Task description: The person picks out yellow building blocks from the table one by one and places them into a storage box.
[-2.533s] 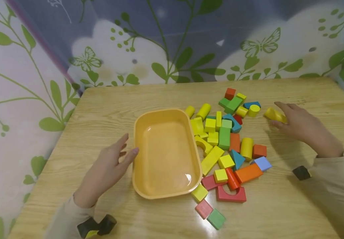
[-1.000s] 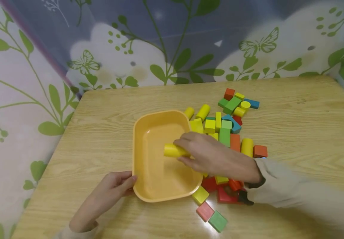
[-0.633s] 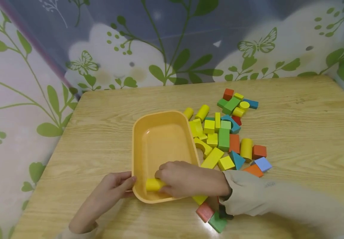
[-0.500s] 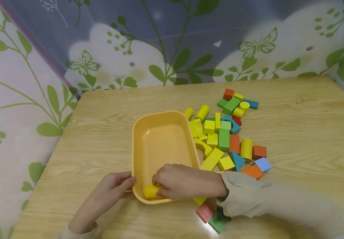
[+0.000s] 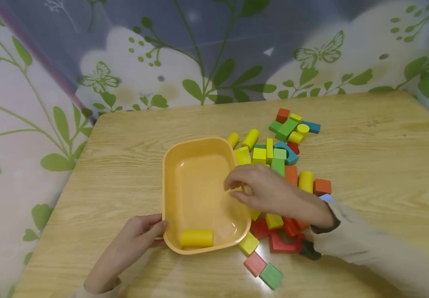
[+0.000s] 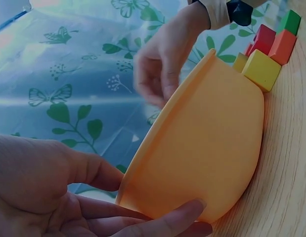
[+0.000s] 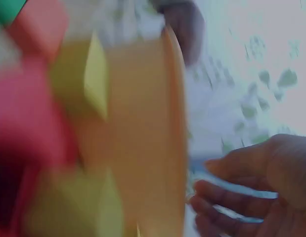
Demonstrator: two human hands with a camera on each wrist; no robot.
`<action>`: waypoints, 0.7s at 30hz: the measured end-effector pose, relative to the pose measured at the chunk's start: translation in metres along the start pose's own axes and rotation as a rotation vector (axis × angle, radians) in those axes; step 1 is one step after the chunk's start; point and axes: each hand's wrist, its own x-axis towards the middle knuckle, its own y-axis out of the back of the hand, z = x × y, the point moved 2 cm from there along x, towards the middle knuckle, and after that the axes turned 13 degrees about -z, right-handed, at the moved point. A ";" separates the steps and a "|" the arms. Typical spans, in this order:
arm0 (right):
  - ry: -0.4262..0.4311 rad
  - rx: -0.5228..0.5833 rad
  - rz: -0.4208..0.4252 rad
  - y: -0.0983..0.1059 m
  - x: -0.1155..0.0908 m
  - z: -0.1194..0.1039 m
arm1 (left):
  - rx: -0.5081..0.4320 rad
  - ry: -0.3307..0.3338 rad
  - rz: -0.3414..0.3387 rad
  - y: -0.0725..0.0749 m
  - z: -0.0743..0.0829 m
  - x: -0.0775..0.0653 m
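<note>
A yellow cylinder block (image 5: 196, 238) lies on its side in the orange plastic tray (image 5: 203, 182), along the near wall. At the tray's left rim my left hand (image 5: 134, 238) pinches the edge; the left wrist view has its thumb at the rim and its fingers along the outer wall. Above the tray's right rim hovers my right hand (image 5: 268, 190), holding nothing, with fingers loosely bent and parted from the thumb. It covers part of the block pile beside the tray. In the right wrist view, the nearby blocks are blurred.
Wooden blocks in several colours crowd the table (image 5: 125, 140) right of the tray, among them an upright yellow cylinder (image 5: 306, 182) and a red arch (image 5: 282, 243). A green block (image 5: 271, 276) lies nearest the front. A patterned wall (image 5: 177, 54) stands behind the table.
My right hand carried the yellow cylinder from the far right into the tray, let it go, then rose back rightward. My left hand came to hold the tray's rim.
</note>
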 end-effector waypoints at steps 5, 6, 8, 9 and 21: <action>-0.131 -0.028 -0.087 0.009 -0.034 0.024 | 0.006 -0.008 0.010 0.000 0.000 -0.001; -0.127 -0.033 -0.115 0.007 -0.041 0.025 | 0.005 -0.010 0.010 0.000 0.000 0.000; -0.118 -0.036 -0.176 0.002 -0.053 0.027 | 0.014 -0.014 0.012 0.000 0.000 0.000; -0.104 -0.049 -0.198 0.000 -0.059 0.027 | 0.019 -0.017 0.012 0.000 0.000 0.000; 0.036 -0.203 -0.115 -0.008 -0.073 0.018 | 0.053 -0.027 0.013 -0.001 0.001 -0.001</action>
